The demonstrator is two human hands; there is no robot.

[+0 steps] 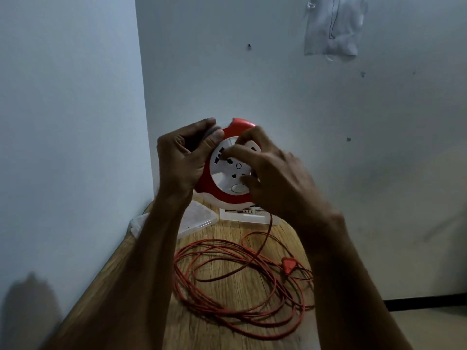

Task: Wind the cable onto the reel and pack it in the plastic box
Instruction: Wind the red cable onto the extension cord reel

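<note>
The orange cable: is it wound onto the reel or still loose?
Mostly loose: the orange cable lies in sprawling loops on the wooden table.

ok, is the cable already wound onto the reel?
No: most of the red cable lies in loose loops on the wooden table, its plug among them, while both hands hold the reel above.

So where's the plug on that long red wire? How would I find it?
Look at the wooden table in the corner of the room, below the two hands holding the reel. A loose pile of red cable lies on it. The plug sits on the pile's right side: the only thick, solid red lump among thin loops.
</note>
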